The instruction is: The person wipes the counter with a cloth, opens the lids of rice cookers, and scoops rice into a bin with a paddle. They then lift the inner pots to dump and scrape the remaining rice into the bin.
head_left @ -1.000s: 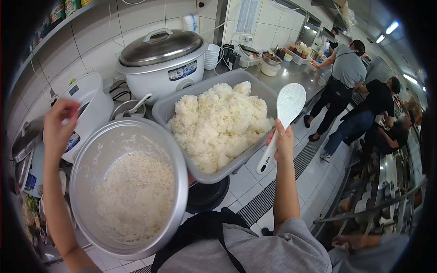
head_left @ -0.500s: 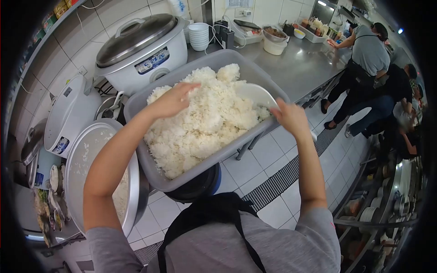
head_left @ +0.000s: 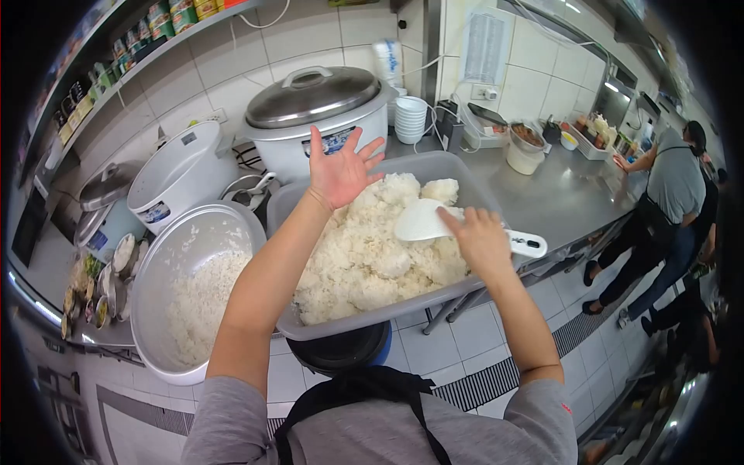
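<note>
A grey plastic tub [head_left: 372, 316] is heaped with cooked white rice [head_left: 368, 252]. My right hand [head_left: 482, 242] grips a white rice paddle [head_left: 422, 221] near the base of its blade, over the right part of the heap; its handle end sticks out past my palm toward the tub's right rim. My left hand [head_left: 339, 172] is raised above the tub's back left side, palm up and fingers spread, with nothing in it. To the left, a large metal pot [head_left: 147, 310] has more rice on its bottom and grains stuck to its wall.
A big lidded rice cooker [head_left: 318, 116] stands behind the tub, beside stacked white bowls [head_left: 410, 120]. An uncovered white cooker body [head_left: 182, 174] is at the left. A steel counter [head_left: 542, 198] runs right, where a co-worker [head_left: 674, 186] stands. A dark bin [head_left: 341, 349] is below the tub.
My left hand has lifted off the rice and opened, palm upward. The paddle has come out from the tub's right side and now lies flatter above the rice. My view has tilted up.
</note>
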A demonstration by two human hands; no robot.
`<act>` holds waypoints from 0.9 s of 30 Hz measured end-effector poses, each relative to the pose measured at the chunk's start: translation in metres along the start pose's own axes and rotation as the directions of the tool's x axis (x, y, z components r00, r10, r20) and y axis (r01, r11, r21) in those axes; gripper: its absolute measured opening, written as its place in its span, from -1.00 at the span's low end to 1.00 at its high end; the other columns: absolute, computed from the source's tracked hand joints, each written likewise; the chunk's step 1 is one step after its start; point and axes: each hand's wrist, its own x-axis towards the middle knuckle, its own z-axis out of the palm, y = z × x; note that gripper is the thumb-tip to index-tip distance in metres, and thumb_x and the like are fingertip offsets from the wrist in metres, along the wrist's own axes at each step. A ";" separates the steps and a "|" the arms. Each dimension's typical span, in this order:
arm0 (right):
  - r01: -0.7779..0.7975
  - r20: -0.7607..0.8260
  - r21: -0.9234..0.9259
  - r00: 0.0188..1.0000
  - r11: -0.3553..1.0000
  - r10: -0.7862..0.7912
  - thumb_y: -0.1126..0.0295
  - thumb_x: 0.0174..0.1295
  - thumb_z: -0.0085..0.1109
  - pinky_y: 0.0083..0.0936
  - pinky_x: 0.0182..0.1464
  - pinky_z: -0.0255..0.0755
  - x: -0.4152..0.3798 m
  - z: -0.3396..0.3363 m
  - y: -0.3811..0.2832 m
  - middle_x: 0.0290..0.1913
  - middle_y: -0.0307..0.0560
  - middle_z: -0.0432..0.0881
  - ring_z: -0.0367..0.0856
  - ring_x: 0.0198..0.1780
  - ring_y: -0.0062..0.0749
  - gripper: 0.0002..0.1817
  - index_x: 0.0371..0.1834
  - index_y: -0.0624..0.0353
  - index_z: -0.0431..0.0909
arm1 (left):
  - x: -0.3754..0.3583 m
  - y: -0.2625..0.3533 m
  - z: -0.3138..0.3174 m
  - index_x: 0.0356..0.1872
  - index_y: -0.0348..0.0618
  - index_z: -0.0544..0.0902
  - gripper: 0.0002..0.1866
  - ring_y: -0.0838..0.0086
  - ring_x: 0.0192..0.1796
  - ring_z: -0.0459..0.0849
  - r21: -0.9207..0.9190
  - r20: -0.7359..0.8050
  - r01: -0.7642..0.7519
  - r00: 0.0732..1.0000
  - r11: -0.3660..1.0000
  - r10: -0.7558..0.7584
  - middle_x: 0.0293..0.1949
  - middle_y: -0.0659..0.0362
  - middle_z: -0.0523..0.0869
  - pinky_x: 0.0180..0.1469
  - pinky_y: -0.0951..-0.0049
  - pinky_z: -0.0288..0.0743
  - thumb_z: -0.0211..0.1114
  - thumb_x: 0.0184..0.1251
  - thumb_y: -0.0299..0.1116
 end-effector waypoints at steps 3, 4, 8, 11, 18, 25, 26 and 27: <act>-0.142 -0.054 0.230 0.986 0.963 0.158 0.53 -0.04 -0.03 -0.29 -0.36 0.34 0.013 -0.018 -0.002 -0.48 -0.11 0.39 0.44 -0.46 -0.16 -0.42 0.13 -0.20 0.33 | -0.001 -0.004 0.005 0.20 0.08 0.21 -0.07 0.11 0.22 0.16 0.001 -0.036 -0.012 0.999 1.000 0.012 0.26 -0.06 0.13 0.16 0.04 0.08 -0.20 -0.13 0.54; -0.122 -0.057 0.229 0.989 0.966 0.138 0.53 -0.04 -0.03 -0.29 -0.36 0.34 0.016 -0.019 -0.005 -0.48 -0.11 0.39 0.44 -0.46 -0.16 -0.42 0.13 -0.20 0.33 | 0.003 -0.007 0.009 0.21 0.08 0.19 -0.06 0.13 0.22 0.16 -0.007 -0.063 0.003 0.998 1.000 -0.004 0.26 -0.06 0.13 0.16 0.06 0.09 -0.21 -0.11 0.54; -0.075 0.121 0.299 0.992 0.951 0.040 0.53 -0.04 -0.03 -0.27 -0.41 0.40 0.012 0.003 -0.018 -0.49 -0.01 0.49 0.51 -0.49 -0.11 -0.48 0.10 -0.04 0.33 | -0.007 0.026 0.039 0.30 0.06 0.07 -0.07 0.21 0.25 0.13 0.266 -0.120 -0.007 0.992 0.964 0.041 0.25 0.00 0.20 0.29 0.08 -0.28 -0.28 -0.02 0.49; -0.325 0.345 0.453 0.923 0.830 0.173 0.47 0.10 -0.04 -0.44 -0.55 0.41 0.014 0.009 -0.010 -0.59 -0.06 0.48 0.53 -0.56 -0.31 -0.60 0.07 0.08 0.28 | -0.052 0.099 0.049 0.27 0.00 0.16 -0.23 0.27 0.21 0.22 0.745 -0.177 -0.048 0.947 0.665 0.266 0.20 0.12 0.29 0.25 0.16 -0.10 -0.19 0.15 0.31; -0.423 0.416 0.903 0.904 0.071 0.099 0.46 0.19 -0.12 -0.61 -0.58 0.38 0.086 -0.037 -0.078 -0.40 -0.05 0.51 0.48 -0.56 -0.49 -0.54 0.17 0.20 0.04 | -0.300 0.241 -0.008 0.00 -0.18 0.49 -0.52 0.42 0.01 0.48 0.910 -0.097 0.391 0.519 -0.135 0.849 -0.04 0.11 0.55 0.04 0.49 0.30 0.16 0.13 -0.07; 0.292 -0.037 0.796 0.898 0.531 -0.437 0.47 0.09 -0.06 -0.22 -0.32 0.42 0.223 -0.049 -0.298 -0.25 0.25 0.52 0.54 -0.33 0.03 -0.52 0.13 0.15 0.12 | -0.469 0.263 -0.128 -0.08 -0.30 0.50 -0.42 0.09 -0.06 0.54 0.438 -0.436 0.884 0.368 -0.164 0.821 -0.11 -0.12 0.56 -0.01 0.27 0.37 0.14 0.07 0.04; 0.417 -0.067 0.698 0.848 0.583 -0.526 0.44 0.11 -0.07 -0.13 -0.29 0.40 0.236 -0.046 -0.342 -0.24 0.30 0.51 0.53 -0.30 0.09 -0.57 0.10 0.10 0.17 | -0.475 0.267 -0.147 -0.05 -0.29 0.48 -0.43 0.05 -0.06 0.53 0.357 -0.529 0.914 0.368 -0.192 0.765 -0.10 -0.15 0.55 -0.02 0.24 0.37 0.10 0.10 0.04; 0.492 -0.055 0.588 0.816 0.642 -0.575 0.42 0.14 -0.13 -0.11 -0.27 0.40 0.250 -0.022 -0.378 -0.24 0.27 0.52 0.54 -0.28 0.08 -0.62 0.07 0.06 0.19 | -0.476 0.264 -0.166 -0.04 -0.28 0.45 -0.42 0.02 -0.06 0.53 0.344 -0.577 0.926 0.341 -0.158 0.742 -0.11 -0.17 0.54 -0.02 0.20 0.37 0.07 0.12 0.05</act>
